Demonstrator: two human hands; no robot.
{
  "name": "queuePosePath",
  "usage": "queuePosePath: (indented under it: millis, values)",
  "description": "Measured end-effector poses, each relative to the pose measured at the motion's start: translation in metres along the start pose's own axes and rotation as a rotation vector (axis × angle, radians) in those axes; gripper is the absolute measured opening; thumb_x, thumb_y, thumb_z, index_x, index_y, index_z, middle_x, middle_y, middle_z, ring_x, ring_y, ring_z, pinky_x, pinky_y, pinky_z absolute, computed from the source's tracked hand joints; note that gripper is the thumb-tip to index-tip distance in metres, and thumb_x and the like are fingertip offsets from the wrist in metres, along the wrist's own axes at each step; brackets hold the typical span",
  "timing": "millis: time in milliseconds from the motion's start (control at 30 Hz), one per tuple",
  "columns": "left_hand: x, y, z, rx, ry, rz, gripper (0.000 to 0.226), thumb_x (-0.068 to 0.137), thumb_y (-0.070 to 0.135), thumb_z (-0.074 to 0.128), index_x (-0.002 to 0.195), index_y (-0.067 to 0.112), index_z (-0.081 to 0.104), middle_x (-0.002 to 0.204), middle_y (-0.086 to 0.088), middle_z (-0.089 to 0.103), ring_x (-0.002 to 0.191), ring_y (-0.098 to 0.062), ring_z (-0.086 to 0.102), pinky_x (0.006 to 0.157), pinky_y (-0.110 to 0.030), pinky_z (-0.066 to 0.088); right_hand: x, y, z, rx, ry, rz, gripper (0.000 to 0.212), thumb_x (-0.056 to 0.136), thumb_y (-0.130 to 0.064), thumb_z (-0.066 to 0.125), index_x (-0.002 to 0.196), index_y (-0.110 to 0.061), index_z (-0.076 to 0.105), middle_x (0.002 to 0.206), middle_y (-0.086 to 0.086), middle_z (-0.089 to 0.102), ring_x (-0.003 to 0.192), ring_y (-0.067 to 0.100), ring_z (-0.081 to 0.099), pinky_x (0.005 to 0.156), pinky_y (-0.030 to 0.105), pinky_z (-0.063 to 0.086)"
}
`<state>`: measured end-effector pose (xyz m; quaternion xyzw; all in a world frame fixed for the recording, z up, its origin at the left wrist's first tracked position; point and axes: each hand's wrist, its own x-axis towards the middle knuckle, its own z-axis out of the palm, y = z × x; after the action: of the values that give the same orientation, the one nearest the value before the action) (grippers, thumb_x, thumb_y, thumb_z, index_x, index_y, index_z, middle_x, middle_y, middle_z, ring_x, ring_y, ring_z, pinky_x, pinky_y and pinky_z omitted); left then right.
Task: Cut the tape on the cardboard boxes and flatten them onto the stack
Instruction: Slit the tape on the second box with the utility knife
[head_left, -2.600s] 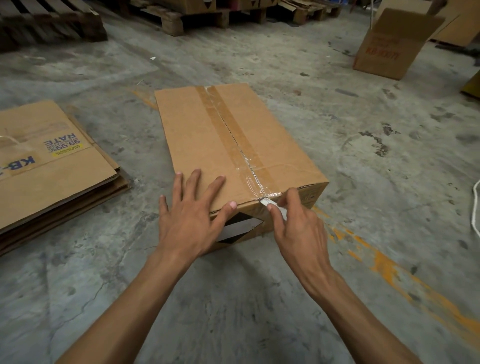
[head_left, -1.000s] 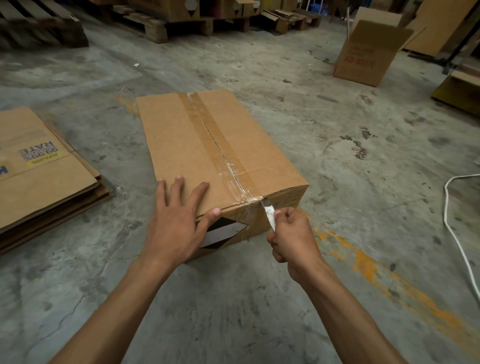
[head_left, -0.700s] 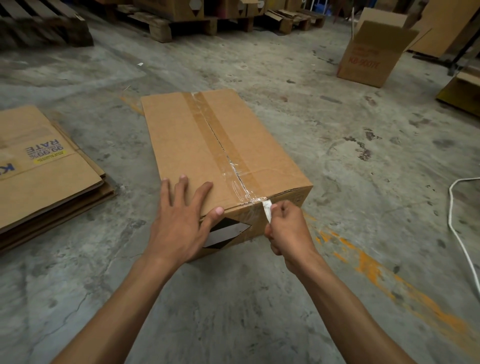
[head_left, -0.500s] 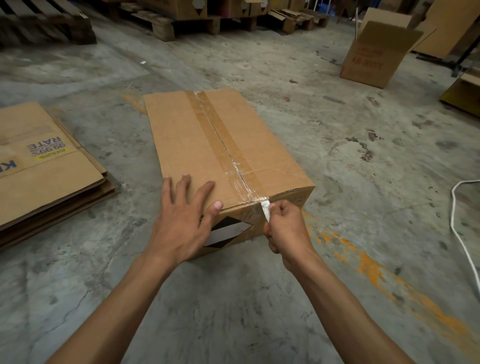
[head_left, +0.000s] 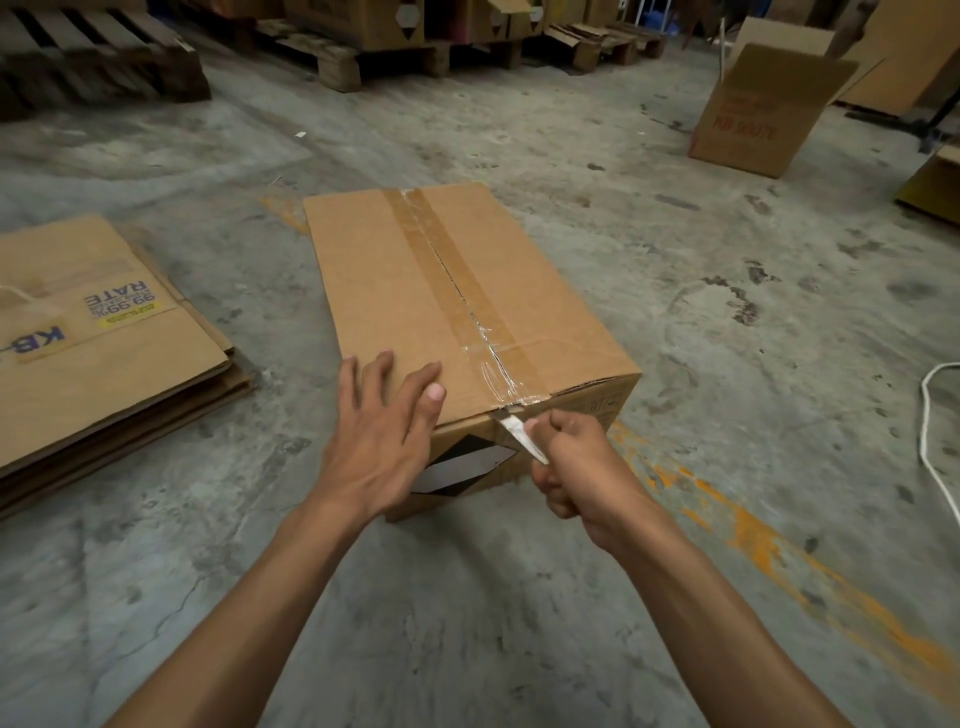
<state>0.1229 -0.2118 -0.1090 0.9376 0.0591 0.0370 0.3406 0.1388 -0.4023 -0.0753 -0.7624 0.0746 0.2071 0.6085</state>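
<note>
A closed cardboard box (head_left: 415, 291) lies on the concrete floor, with brown tape (head_left: 447, 270) running down its top seam. My left hand (head_left: 384, 441) rests flat, fingers spread, on the box's near top edge. My right hand (head_left: 576, 467) is closed on a small white blade (head_left: 522, 436), whose tip sits at the near end of the seam, where the tape folds over the edge. A stack of flattened boxes (head_left: 98, 343) lies on the floor to the left.
An open cardboard box (head_left: 763, 114) stands at the far right, with another box's corner (head_left: 935, 182) beside it. Wooden pallets (head_left: 332, 57) line the back. A white cable (head_left: 935, 426) curls at the right edge. An orange paint streak (head_left: 769, 540) crosses the floor.
My right hand has shifted from pinching the tape end to a fist around the blade, and has drawn slightly back and down from the box's near edge. My left hand stays on the box.
</note>
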Motion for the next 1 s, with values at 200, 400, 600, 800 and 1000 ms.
queuePosePath:
  millis: [200,400,600,800,1000]
  values:
    - [0.034,-0.002,-0.024,0.259,-0.045,-0.004,0.053,0.095,0.065,0.026,0.143,0.044,0.033,0.136,0.000,0.027,0.133,-0.024,0.015,0.105,-0.049,0.029,-0.010,-0.018,-0.033,-0.229,0.016,-0.169,0.025,0.098,-0.023,0.048,0.074,-0.019,0.055,0.044,-0.009,0.043,0.036,0.006,0.032,0.042,0.022,0.022]
    - [0.096,-0.024,-0.035,0.235,-0.112,-0.097,0.054,0.096,0.063,0.028,0.149,0.049,0.024,0.161,-0.003,0.007,0.147,-0.030,-0.004,0.119,-0.054,0.008,0.042,-0.048,0.000,-0.624,0.137,-0.467,0.010,0.097,-0.031,0.049,0.102,-0.023,0.053,0.089,-0.007,0.059,0.073,0.014,0.059,0.065,0.033,0.046]
    - [0.089,-0.029,-0.012,0.110,0.080,-0.098,0.053,0.100,0.054,0.027,0.151,0.044,0.023,0.165,-0.001,-0.003,0.149,-0.031,-0.016,0.120,-0.048,0.000,0.094,-0.054,0.008,-0.696,0.181,-0.519,0.013,0.097,-0.036,0.044,0.109,-0.030,0.048,0.100,-0.005,0.061,0.086,0.021,0.057,0.074,0.037,0.047]
    - [0.024,0.014,0.004,0.353,0.110,-0.106,0.057,0.092,0.070,0.018,0.144,0.049,0.022,0.152,-0.002,0.020,0.130,-0.034,0.026,0.109,-0.046,0.024,0.107,-0.049,-0.022,-0.678,0.296,-0.467,0.010,0.088,-0.030,0.050,0.096,-0.027,0.056,0.091,0.002,0.067,0.085,0.026,0.059,0.071,0.037,0.048]
    - [0.110,-0.023,-0.043,0.284,0.165,-0.179,0.047,0.094,0.064,0.031,0.128,0.036,0.047,0.129,-0.006,0.039,0.123,-0.031,0.032,0.097,-0.044,0.028,0.122,-0.057,0.000,-0.851,0.225,-0.647,0.012,0.095,-0.037,0.040,0.105,-0.033,0.046,0.089,-0.001,0.065,0.086,0.029,0.058,0.070,0.037,0.041]
